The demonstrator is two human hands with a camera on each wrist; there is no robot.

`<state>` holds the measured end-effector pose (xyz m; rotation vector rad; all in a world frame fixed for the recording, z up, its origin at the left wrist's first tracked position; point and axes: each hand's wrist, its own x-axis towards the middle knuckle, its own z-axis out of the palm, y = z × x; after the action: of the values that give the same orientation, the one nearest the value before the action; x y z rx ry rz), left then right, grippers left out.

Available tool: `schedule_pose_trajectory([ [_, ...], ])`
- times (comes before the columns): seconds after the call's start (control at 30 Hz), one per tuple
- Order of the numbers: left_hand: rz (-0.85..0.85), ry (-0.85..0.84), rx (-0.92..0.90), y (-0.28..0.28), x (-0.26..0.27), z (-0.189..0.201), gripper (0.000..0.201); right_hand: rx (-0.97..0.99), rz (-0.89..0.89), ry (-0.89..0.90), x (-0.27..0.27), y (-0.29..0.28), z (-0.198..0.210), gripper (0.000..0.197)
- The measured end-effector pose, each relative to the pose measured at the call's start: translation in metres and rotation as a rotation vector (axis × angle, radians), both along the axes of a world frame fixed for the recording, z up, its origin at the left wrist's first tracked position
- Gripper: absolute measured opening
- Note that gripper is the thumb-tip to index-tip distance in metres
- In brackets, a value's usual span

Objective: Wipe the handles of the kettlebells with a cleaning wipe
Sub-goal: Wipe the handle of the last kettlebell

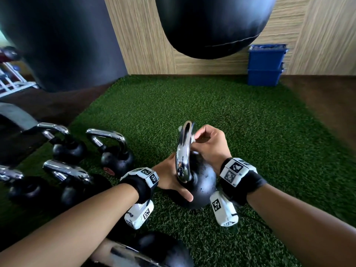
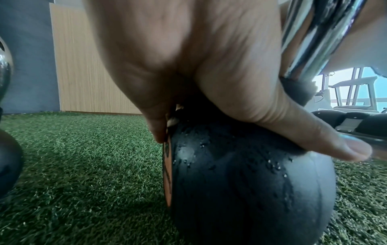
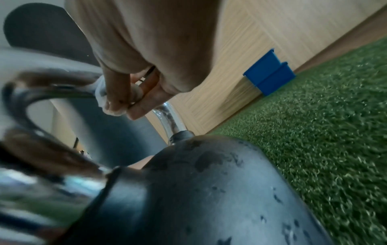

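Kettlebell [image 1: 200,182] stands on turf [image 1: 221,112] at lower centre. Right hand [image 1: 210,145] pinches wipe [image 3: 102,97] around chrome handle [image 1: 184,151]; left hand [image 1: 171,178], fingers straight, presses the black body.

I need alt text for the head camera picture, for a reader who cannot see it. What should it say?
A right hand rubs a white wipe on the chrome handle of a black kettlebell on green turf, while the left hand steadies its body. More kettlebells stand to the left; a blue bin sits by the wall.
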<state>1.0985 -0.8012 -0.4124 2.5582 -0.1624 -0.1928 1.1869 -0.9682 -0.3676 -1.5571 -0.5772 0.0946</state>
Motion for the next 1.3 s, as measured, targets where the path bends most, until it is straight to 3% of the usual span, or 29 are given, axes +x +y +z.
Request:
schedule_pose_trajectory([
  [0.07,-0.026,-0.014,-0.015,0.000,0.000,0.002,0.084,-0.080,-0.102,-0.057,0.005,0.001,0.002,0.027],
  [0.17,-0.033,-0.022,-0.034,-0.003,-0.001,0.005,0.102,-0.120,-0.141,-0.107,0.004,0.002,-0.001,0.023],
  [0.23,-0.038,-0.003,0.006,-0.005,-0.002,0.006,0.102,-0.125,-0.168,-0.163,0.003,0.003,-0.004,0.019],
  [0.33,-0.006,0.047,0.059,-0.005,-0.002,0.006,0.128,-0.192,-0.195,-0.274,0.009,0.006,-0.002,0.017],
  [0.4,0.024,0.062,0.053,-0.006,-0.002,0.005,0.134,-0.226,-0.231,-0.286,0.015,0.011,-0.001,0.018],
  [0.7,-0.036,0.001,0.014,0.001,0.003,-0.006,0.127,-0.376,-0.358,-0.104,0.031,0.030,-0.003,0.019],
  [0.9,0.002,0.054,0.147,0.000,0.001,0.000,0.128,-0.562,-0.244,0.071,0.025,0.035,0.003,0.035],
  [1.0,0.017,0.132,0.119,-0.003,0.000,0.010,0.125,-0.662,-0.177,0.133,0.018,0.033,0.010,0.037],
  [1.1,-0.015,0.216,0.186,0.002,0.000,0.027,0.106,-0.831,-0.149,0.050,0.008,0.024,0.019,0.033],
  [1.2,-0.017,0.352,0.351,0.015,0.007,0.059,0.067,-0.756,-0.175,-0.030,-0.007,0.006,0.033,0.022],
  [1.23,0.018,0.335,0.393,0.020,0.011,0.070,0.056,-0.676,-0.134,0.023,-0.012,-0.001,0.038,0.018],
  [1.3,0.183,0.136,0.399,0.028,0.019,0.095,0.048,-0.472,0.036,0.278,-0.029,-0.011,0.051,0.012],
])
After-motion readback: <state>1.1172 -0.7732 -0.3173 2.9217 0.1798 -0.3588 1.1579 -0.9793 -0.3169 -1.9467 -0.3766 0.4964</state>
